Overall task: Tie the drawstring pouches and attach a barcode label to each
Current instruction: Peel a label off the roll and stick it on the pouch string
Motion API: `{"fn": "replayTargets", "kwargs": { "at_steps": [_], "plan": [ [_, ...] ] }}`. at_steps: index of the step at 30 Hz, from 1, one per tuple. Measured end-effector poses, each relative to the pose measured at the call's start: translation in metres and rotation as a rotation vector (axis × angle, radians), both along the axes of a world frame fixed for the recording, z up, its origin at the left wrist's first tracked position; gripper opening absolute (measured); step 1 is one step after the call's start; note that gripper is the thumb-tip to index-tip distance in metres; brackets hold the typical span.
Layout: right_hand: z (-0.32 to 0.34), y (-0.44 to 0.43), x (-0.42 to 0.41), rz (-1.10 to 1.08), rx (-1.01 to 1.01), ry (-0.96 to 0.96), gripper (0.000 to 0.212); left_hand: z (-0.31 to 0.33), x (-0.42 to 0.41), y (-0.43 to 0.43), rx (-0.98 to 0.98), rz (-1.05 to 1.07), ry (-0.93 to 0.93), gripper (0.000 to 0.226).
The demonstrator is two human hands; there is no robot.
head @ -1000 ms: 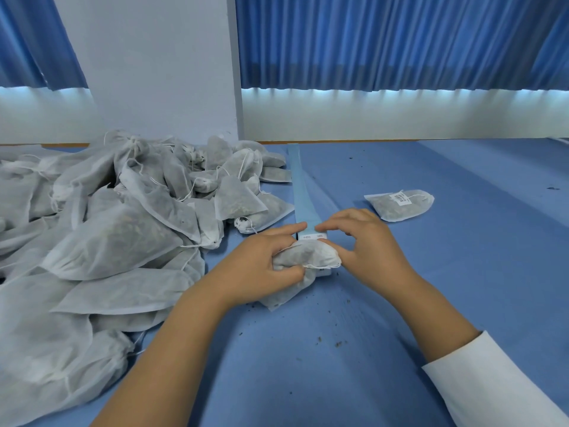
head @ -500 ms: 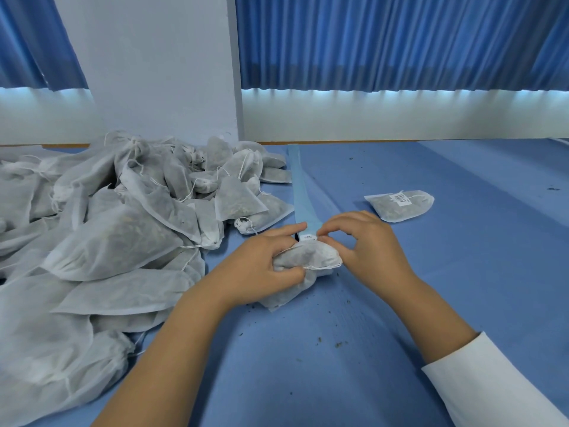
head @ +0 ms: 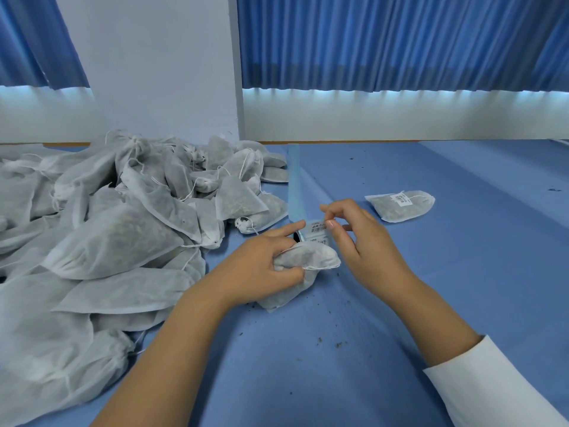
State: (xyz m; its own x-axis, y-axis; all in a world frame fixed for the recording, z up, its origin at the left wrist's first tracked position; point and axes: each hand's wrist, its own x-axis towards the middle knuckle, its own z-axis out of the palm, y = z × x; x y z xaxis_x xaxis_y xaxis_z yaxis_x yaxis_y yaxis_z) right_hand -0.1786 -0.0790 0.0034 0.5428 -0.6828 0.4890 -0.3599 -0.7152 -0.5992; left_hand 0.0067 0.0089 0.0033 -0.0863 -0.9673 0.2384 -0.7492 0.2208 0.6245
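A heap of pouches [head: 107,241] covers the left of the blue cloth-covered table [head: 462,288], soft white nonwoven fabric, crumpled, thin white cords trailing, dark filling showing through; just right of it the left hand [head: 261,266] grips one plump pouch [head: 308,260] against the table, fingers curled round it, forefinger straight towards a glossy pale-blue backing strip [head: 295,186]; at the strip's near end sits a small white barcode label [head: 318,227], its right edge pinched between thumb and forefinger of the right hand [head: 363,248], other fingers loosely bent; further right a flat labelled pouch [head: 400,204] lies apart; a white sleeve [head: 492,389] covers the right forearm.
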Motion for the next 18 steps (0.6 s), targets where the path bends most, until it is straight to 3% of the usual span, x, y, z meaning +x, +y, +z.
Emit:
{"fn": "replayTargets", "kwargs": {
  "at_steps": [6, 9, 13, 18],
  "plan": [
    [0.001, 0.001, 0.002, -0.005, -0.111, -0.136, 0.012, -0.001, 0.001, -0.002, -0.006, -0.003, 0.000, 0.008],
    [0.008, 0.004, 0.003, -0.040, -0.091, -0.334, 0.019, 0.000, 0.001, 0.000, 0.006, -0.004, 0.029, 0.027],
    [0.013, 0.006, 0.002, -0.083, -0.027, -0.480, 0.026, 0.000, 0.001, -0.001, 0.039, 0.040, 0.063, 0.011],
    [0.013, 0.006, 0.002, -0.040, 0.061, -0.531, 0.031, 0.004, 0.004, -0.001, 0.053, 0.082, 0.220, 0.020]
  ]
}}
